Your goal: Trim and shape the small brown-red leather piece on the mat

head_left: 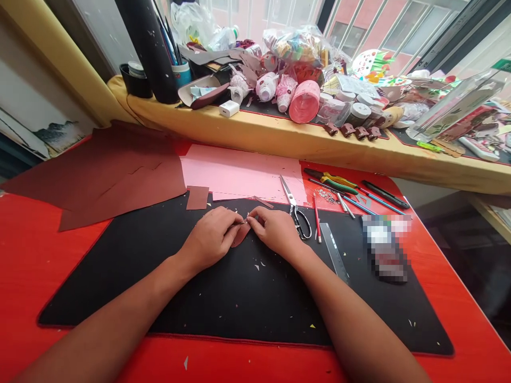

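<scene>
Small brown piece [240,239] sits between the two hands, toward the far side of the black mat [159,287], which lies on the red surface [24,266]. Left grip [209,234] is pinched onto it, thumb against fingers; right grip [275,230] is closed at its upper right edge, its fingertips nearly meeting the left ones.

Progress, judged from the layout: cutting on this piece looks done — its lower edge is rounded, pale scraps [257,267] dot the mat, and the scissors [293,200] lie unheld just beyond the right hand. Handwork on the piece seems midway; both grips are on it, so it is not yet finished or set down. Unused so far as can be seen: brown rectangle [198,198], large brown sheet [120,170], pink sheet [247,173] and a heap of small metal rings [327,196].

Hard to make out: fingers cover the piece's upper part, so any fold, join or second layer there cannot be told. A pale speck at the fingertips is too small to identify. The object at the mat's right side is pixelated — contents unreadable. Both forearms are cut off at the lower edge of view.
</scene>
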### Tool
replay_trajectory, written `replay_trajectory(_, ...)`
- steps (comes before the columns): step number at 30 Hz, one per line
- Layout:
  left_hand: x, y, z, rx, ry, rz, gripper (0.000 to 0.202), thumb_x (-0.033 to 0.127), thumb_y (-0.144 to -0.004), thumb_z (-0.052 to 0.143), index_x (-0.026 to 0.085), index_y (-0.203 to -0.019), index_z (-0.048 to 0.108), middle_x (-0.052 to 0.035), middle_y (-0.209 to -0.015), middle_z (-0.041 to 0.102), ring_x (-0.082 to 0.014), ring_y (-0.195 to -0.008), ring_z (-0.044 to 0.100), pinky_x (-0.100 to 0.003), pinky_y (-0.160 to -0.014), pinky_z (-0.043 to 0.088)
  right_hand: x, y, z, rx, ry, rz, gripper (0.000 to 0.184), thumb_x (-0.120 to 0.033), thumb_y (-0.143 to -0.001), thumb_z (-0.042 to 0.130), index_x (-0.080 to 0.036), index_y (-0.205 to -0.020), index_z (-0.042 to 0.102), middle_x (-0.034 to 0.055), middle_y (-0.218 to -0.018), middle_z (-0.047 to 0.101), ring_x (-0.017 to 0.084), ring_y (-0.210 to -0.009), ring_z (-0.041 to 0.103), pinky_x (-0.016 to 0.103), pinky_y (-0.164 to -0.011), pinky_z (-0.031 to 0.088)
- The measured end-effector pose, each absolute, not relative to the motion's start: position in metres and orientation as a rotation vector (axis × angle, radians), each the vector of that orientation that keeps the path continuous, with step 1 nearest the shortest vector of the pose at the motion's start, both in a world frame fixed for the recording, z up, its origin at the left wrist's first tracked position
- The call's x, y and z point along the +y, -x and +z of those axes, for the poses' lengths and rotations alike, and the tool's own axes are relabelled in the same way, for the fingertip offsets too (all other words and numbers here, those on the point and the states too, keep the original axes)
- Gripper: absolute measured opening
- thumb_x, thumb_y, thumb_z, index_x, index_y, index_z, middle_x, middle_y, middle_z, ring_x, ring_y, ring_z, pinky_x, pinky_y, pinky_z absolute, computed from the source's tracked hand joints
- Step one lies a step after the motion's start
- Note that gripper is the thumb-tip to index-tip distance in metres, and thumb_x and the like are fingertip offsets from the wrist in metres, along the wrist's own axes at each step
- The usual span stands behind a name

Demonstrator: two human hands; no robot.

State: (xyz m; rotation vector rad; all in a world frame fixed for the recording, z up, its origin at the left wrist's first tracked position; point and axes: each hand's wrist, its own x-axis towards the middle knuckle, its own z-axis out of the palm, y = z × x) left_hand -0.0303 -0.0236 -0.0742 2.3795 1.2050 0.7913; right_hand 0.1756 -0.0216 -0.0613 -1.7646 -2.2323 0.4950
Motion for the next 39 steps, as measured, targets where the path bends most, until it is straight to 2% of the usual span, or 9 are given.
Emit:
replay_trajectory(4,-0.028,0.027,-0.072,1.177,-2.596,0.698,0.024,0.025,-0.103,0.042,0.021,-0.104,0.065,-0.0059,-0.094,0.070,-0.0229,-0.090,0.063,-0.039,-0.085,0.047,-0.022,-0.176,-0.063,-2.236,1.755,0.466,0.020,-0.036,-0.100,0.056,-0.028,-0.108,0.072,0.0002,-0.090,0.079,0.020,-0.081,0.071,0.027,-0.067,0.037)
replay_trajectory(10,-0.027,0.025,-0.079,1.185,-2.810,0.599,0.028,0.028,-0.104,0.046,0.026,-0.114,0.072,-0.0060,-0.098,0.075,-0.0229,-0.091,0.065,-0.038,-0.078,0.046,-0.022,-0.176,-0.066,-2.236,1.757,0.426,0.021,-0.039,-0.102,0.055,-0.028,-0.107,0.072,0.0002,-0.088,0.079,0.020,-0.079,0.071,0.028,-0.066,0.036)
replay_trajectory(15,-0.026,0.025,-0.082,1.187,-2.910,0.679,0.027,0.025,-0.103,0.049,0.026,-0.111,0.075,-0.0046,-0.092,0.075,-0.0213,-0.087,0.067,-0.036,-0.074,0.048,-0.020,-0.178,-0.068,-2.162,1.721,0.489,0.018,-0.037,-0.100,0.058,-0.027,-0.104,0.073,-0.0014,-0.083,0.077,0.018,-0.074,0.067,0.027,-0.063,0.034)
replay_trajectory(21,-0.026,0.024,-0.080,1.132,-2.975,0.883,0.021,0.021,-0.100,0.056,0.022,-0.105,0.076,-0.0024,-0.085,0.075,-0.0188,-0.076,0.066,-0.034,-0.066,0.048,-0.014,-0.185,-0.064,-2.046,1.624,0.719,0.015,-0.032,-0.098,0.062,-0.025,-0.096,0.075,-0.0015,-0.086,0.076,0.014,-0.071,0.062,0.026,-0.064,0.034)
replay_trajectory(25,-0.025,0.024,-0.080,1.131,-2.968,0.883,0.019,0.021,-0.098,0.060,0.023,-0.105,0.077,-0.0016,-0.082,0.074,-0.0188,-0.074,0.066,-0.033,-0.067,0.048,-0.012,-0.191,-0.061,-2.081,1.579,0.810,0.014,-0.033,-0.095,0.065,-0.024,-0.095,0.076,-0.0019,-0.077,0.072,0.013,-0.068,0.059,0.025,-0.061,0.032)
replay_trajectory(32,-0.026,0.024,-0.081,1.122,-2.957,0.883,0.019,0.020,-0.099,0.058,0.022,-0.105,0.076,-0.0026,-0.087,0.076,-0.0190,-0.078,0.068,-0.032,-0.067,0.047,-0.014,-0.190,-0.058,-2.167,1.624,0.746,0.012,-0.033,-0.095,0.066,-0.024,-0.096,0.075,-0.0021,-0.077,0.070,0.014,-0.068,0.057,0.026,-0.060,0.029)
replay_trajectory(39,-0.025,0.026,-0.081,1.108,-2.950,0.881,0.021,0.019,-0.099,0.056,0.023,-0.103,0.076,-0.0013,-0.083,0.075,-0.0185,-0.075,0.067,-0.032,-0.066,0.047,-0.015,-0.188,-0.058,-2.175,1.657,0.738,0.012,-0.034,-0.095,0.066,-0.025,-0.097,0.074,-0.0024,-0.076,0.069,0.014,-0.067,0.056,0.026,-0.060,0.028)
